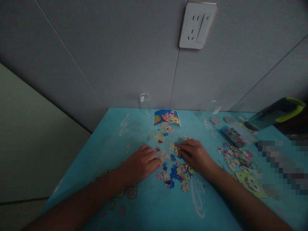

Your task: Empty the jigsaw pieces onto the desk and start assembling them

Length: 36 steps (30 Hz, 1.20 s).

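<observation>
Loose jigsaw puzzle pieces (pixel 175 171) lie scattered on the blue patterned table, some blank side up and others with blue, yellow and red print. Left of the pile rests my left hand (pixel 145 161), fingers curled together; whatever may be in them is hidden. My right hand (pixel 196 155) reaches in from the other side, thumb and forefinger pinching at a small puzzle piece (pixel 178 152) on the pile's right edge. Beyond both hands stands a curved picture card (pixel 167 117) with cartoon figures, and a few pieces lie just in front of it.
A second heap of puzzle pieces (pixel 238 157) lies at the right, beside a yellow cartoon card (pixel 250 183) and a printed cylinder (pixel 233 135). Clear cup (pixel 144 103), round lids (pixel 215 120) and a dark bottle (pixel 276 114) are near the wall, below a socket (pixel 198 25).
</observation>
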Each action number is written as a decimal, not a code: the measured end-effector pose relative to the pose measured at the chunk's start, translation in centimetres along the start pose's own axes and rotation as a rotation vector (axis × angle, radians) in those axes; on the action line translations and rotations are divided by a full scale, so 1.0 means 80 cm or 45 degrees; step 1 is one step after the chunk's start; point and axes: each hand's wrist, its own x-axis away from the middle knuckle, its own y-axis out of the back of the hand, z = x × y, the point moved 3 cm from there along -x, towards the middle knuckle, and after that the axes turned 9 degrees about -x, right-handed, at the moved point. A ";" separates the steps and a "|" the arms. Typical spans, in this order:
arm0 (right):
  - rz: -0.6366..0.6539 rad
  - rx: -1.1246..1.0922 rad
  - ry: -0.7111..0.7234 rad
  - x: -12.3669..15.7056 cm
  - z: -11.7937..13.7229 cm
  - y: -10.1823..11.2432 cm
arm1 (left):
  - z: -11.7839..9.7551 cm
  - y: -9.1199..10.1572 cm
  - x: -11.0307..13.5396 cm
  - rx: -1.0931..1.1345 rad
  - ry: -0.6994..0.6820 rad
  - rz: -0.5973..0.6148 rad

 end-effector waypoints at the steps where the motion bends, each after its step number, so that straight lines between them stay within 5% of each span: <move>1: -0.016 -0.037 -0.008 -0.001 0.000 0.000 | 0.002 0.001 0.001 -0.001 0.014 0.004; 10: 0.010 0.102 0.019 -0.013 0.020 -0.001 | 0.016 0.014 0.002 -0.014 0.128 0.048; 18: 0.129 0.018 0.048 -0.008 0.063 -0.019 | 0.000 -0.001 -0.002 -0.079 0.039 -0.036; 31: 0.218 -0.013 0.164 -0.007 0.068 -0.012 | -0.006 0.002 0.000 -0.046 -0.077 -0.028; 36: 0.260 -0.009 0.249 -0.007 0.068 -0.013 | -0.001 -0.001 0.001 -0.026 0.019 -0.053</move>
